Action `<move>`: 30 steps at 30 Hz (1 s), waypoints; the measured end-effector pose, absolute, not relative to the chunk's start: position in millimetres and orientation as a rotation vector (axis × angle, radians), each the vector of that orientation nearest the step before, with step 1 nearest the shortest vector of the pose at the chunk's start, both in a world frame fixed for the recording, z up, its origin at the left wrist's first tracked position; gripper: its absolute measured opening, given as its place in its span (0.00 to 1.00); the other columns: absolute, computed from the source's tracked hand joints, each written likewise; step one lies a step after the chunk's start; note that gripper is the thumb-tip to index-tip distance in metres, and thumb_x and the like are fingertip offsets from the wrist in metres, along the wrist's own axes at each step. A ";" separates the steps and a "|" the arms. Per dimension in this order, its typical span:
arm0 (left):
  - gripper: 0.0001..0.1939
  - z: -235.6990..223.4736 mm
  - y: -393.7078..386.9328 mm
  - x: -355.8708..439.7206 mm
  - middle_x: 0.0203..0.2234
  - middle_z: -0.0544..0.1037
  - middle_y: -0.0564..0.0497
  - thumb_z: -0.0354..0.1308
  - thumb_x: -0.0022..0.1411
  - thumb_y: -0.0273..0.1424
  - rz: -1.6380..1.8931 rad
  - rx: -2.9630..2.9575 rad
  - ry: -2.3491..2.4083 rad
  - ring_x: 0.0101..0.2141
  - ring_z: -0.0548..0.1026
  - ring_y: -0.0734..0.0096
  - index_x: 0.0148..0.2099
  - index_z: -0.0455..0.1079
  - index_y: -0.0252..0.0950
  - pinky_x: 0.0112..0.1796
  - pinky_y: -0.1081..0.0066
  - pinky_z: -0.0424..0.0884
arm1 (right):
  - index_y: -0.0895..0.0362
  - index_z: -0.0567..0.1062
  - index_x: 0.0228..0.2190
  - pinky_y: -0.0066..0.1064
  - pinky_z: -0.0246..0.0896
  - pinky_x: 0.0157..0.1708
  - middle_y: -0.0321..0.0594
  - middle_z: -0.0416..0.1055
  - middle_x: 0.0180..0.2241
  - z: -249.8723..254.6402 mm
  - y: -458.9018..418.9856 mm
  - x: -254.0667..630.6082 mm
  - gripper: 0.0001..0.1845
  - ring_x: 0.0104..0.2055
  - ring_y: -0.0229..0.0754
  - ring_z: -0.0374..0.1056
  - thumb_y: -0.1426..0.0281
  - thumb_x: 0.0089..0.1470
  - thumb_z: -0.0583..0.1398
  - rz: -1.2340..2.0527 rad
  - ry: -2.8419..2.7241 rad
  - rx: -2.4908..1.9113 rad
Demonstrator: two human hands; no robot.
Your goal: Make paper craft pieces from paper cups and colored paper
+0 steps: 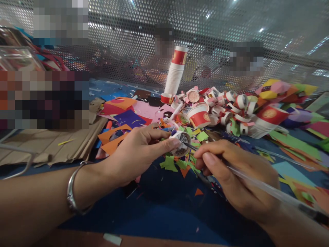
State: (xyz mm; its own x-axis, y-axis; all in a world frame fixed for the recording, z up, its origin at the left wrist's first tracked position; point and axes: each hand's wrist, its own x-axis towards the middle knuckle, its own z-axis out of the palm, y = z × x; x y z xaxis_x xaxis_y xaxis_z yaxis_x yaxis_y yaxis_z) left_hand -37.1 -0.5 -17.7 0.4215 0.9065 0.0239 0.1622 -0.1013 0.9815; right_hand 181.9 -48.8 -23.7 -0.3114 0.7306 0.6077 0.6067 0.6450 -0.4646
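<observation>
My left hand (pixel 144 147) is closed on a small paper watch (pixel 183 139), its thumb on the edge of the round white face. Dark lines fan out across that face. In my right hand (pixel 228 168) a clear-barrelled pen (pixel 259 187) is gripped near its tip. The dark pen tip points at the face and appears to touch it. Green paper scraps (pixel 169 163) lie just below the watch. A pair of scissors (pixel 212 185) is partly hidden behind my right hand.
A tall stack of paper cups (pixel 176 73) stands at the back. Beside it is a heap of cut cup pieces (pixel 218 103), with a tilted cup stack (pixel 268 120) at the right. Cardboard (pixel 51 144) lies left, coloured paper (pixel 131 118) behind my left hand. A perforated metal screen (pixel 123 51) stands behind.
</observation>
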 end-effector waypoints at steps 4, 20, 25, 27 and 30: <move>0.14 -16.8 -0.4 -37.1 0.34 0.83 0.50 0.62 0.64 0.40 0.840 1.537 0.975 0.36 0.78 0.67 0.38 0.81 0.35 0.37 0.72 0.71 | 0.53 0.77 0.40 0.31 0.69 0.27 0.36 0.78 0.31 -23.5 -47.9 182.3 0.08 0.28 0.39 0.74 0.72 0.65 0.57 0.161 -2.015 -1.056; 0.15 -21.0 0.3 -39.2 0.33 0.83 0.49 0.62 0.65 0.43 0.835 1.608 0.997 0.35 0.78 0.67 0.39 0.82 0.36 0.36 0.71 0.71 | 0.53 0.77 0.39 0.31 0.70 0.30 0.35 0.77 0.30 -22.1 -48.0 180.5 0.08 0.27 0.37 0.74 0.72 0.65 0.57 0.166 -2.008 -1.051; 0.14 -23.1 1.0 -38.4 0.33 0.83 0.50 0.61 0.65 0.42 0.840 1.585 0.969 0.35 0.78 0.68 0.39 0.82 0.37 0.37 0.72 0.70 | 0.53 0.77 0.39 0.30 0.68 0.29 0.34 0.77 0.30 -20.5 -48.8 180.7 0.08 0.27 0.37 0.73 0.72 0.65 0.57 0.180 -2.014 -1.043; 0.14 -22.5 0.9 -37.7 0.34 0.84 0.50 0.61 0.65 0.42 0.837 1.574 0.967 0.36 0.78 0.68 0.40 0.82 0.37 0.37 0.72 0.70 | 0.54 0.76 0.39 0.30 0.68 0.29 0.34 0.77 0.30 -20.5 -48.6 180.6 0.08 0.27 0.36 0.73 0.73 0.65 0.57 0.188 -2.009 -1.037; 0.14 -20.7 0.4 -37.0 0.34 0.84 0.49 0.62 0.65 0.41 0.836 1.573 0.978 0.35 0.78 0.68 0.38 0.82 0.36 0.37 0.72 0.70 | 0.54 0.76 0.39 0.29 0.67 0.31 0.33 0.77 0.31 -20.6 -47.9 180.3 0.07 0.28 0.35 0.73 0.74 0.64 0.57 0.198 -2.023 -1.014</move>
